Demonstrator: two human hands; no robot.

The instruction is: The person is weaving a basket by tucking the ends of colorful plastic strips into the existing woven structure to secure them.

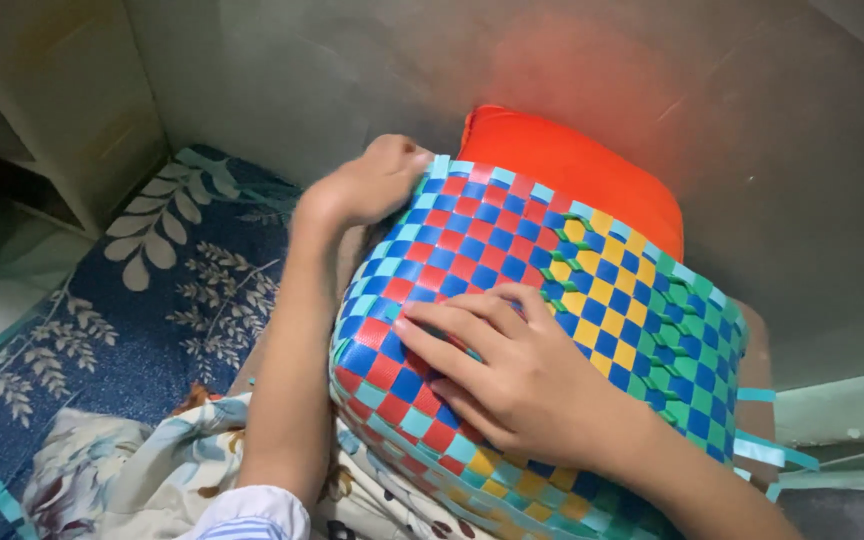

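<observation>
woven basket [592,300]: plastic strips in a checked weave, blue with red, yellow, green and pale turquoise; it is lying on its side across the person's lap, loose turquoise strip ends [767,450] sticking out at its right edge.
right hand [512,375]: lying flat on the basket's upper face, fingers spread a little and pressing on the red and blue checks, gripping nothing.
left hand [367,185]: curling over the far left corner of the basket, fingers bunching at the rim; what they are pinching cannot be told.
orange cushion [572,165]: sitting just behind the basket, leaning against the grey wall [732,120].
blue mat with pale leaf print [182,290]: lying on the floor to the left.
floral cloth [152,470]: covering the lap, under the left forearm.
</observation>
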